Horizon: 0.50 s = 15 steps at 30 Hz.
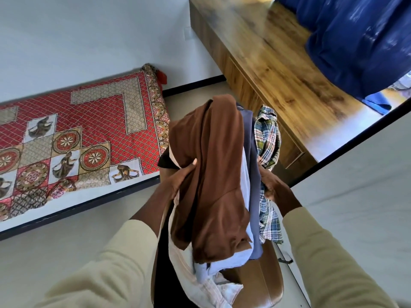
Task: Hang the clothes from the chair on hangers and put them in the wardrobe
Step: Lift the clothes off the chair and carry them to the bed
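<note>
Above the brown leather chair seat (262, 283), a thick bundle of clothes is held up between two hands: a brown soft garment (213, 174) on the outside, then a pale blue shirt (245, 210), a dark blue cloth (253, 156) and a checked green and white shirt (268, 138) on the right side. The left hand (180, 181) grips the brown garment with the thumb curled over its edge, and the right hand (272, 183) has its fingers curled into the checked shirt. Behind lie a red patterned bedcover (89, 134), a long wooden desk (278, 63) and a blue curtain (360, 41).
</note>
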### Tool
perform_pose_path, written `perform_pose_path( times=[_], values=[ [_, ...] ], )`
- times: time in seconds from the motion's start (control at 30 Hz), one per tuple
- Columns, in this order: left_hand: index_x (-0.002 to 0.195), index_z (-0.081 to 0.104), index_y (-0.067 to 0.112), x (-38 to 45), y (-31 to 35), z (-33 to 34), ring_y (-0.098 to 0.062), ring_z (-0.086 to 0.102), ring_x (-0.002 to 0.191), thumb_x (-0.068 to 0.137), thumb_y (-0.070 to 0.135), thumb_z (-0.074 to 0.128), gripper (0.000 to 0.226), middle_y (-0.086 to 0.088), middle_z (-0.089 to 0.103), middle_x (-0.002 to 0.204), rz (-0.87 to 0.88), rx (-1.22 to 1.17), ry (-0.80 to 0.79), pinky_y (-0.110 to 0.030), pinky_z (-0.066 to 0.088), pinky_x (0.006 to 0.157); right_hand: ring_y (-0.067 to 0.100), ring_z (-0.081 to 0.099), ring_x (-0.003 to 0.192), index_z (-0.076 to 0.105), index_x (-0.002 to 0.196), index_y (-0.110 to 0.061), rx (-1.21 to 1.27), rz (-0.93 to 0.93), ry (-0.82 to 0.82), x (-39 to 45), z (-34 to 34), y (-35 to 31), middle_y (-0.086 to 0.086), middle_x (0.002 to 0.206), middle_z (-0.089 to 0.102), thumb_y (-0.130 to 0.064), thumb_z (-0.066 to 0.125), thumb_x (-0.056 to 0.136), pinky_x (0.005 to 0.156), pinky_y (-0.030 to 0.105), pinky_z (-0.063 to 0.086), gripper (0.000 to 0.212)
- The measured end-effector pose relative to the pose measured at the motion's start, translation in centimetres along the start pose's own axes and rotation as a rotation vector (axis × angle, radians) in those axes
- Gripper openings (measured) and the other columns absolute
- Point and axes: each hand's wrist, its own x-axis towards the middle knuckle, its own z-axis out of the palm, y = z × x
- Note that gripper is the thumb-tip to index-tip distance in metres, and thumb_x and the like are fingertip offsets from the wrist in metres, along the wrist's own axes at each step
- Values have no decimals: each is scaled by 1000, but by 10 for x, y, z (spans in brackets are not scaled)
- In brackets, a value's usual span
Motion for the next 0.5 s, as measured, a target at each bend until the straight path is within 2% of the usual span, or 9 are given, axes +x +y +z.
perform_pose_path(
  times=[0.07, 0.13, 0.17, 0.23, 0.33, 0.4, 0.43, 0.47, 0.5],
  values=[
    [136, 50, 3, -2, 1, 3, -12, 63, 87, 96, 39, 55, 54, -8, 66, 113, 39, -11, -23, -28, 45, 90, 30, 55, 118, 53, 130, -15, 6, -88, 18, 3, 13, 3, 14, 123, 60, -37, 43, 104, 102, 42, 39, 35],
    [130, 55, 1, -6, 7, 5, -11, 67, 83, 96, 26, 59, 43, -11, 68, 118, 80, 11, -4, -22, 50, 81, 23, 52, 119, 52, 129, -10, -55, -204, 55, 14, 15, 0, 10, 125, 56, -24, 39, 106, 101, 36, 39, 30],
    [127, 57, 0, -16, 13, 8, -10, 69, 78, 95, 20, 60, 37, -8, 72, 109, 98, 14, -2, -19, 52, 73, 19, 53, 112, 56, 122, -5, -59, -232, 65, 16, 16, -4, 7, 120, 57, -18, 38, 106, 93, 33, 43, 28],
    [121, 60, -1, -24, 22, 8, -8, 72, 70, 95, 10, 59, 29, -1, 76, 87, 139, 12, -31, -16, 54, 61, 16, 57, 90, 63, 99, -10, -65, -218, 10, 0, 22, -24, 4, 100, 62, -22, 41, 104, 76, 30, 48, 25],
    [114, 63, -1, -39, 40, 3, -6, 71, 66, 95, 8, 58, 22, 2, 73, 87, 235, -9, -48, -15, 54, 59, 12, 57, 83, 61, 94, -15, -104, -310, -9, -30, 28, -56, -1, 93, 62, -17, 40, 104, 81, 33, 49, 24],
    [99, 66, 3, -50, 59, -3, -5, 70, 63, 96, 8, 55, 12, 9, 73, 80, 301, -28, -49, -15, 54, 59, 12, 55, 85, 59, 88, -14, -148, -374, 9, -50, 47, -79, -2, 90, 58, -9, 37, 104, 78, 20, 48, 28],
    [97, 66, 4, -63, 70, -7, -6, 70, 64, 97, 9, 54, 13, 7, 74, 77, 321, -61, -52, -16, 55, 61, 16, 53, 91, 60, 88, -9, -173, -419, 75, -66, 64, -93, -2, 91, 56, -6, 35, 105, 68, 10, 45, 30],
    [95, 68, 4, -72, 81, -15, -8, 71, 65, 98, 10, 52, 17, 3, 75, 75, 354, -86, -69, -17, 55, 62, 17, 45, 96, 61, 98, 0, -193, -497, 92, -74, 78, -102, -2, 97, 51, -3, 32, 105, 61, 8, 40, 29],
    [89, 71, 5, -86, 90, -21, -9, 71, 64, 99, 10, 50, 24, 0, 75, 72, 370, -126, -76, -18, 56, 62, 16, 39, 101, 56, 115, 7, -223, -554, 97, -92, 96, -113, 1, 104, 45, -3, 30, 105, 62, 14, 38, 30]
  ],
)
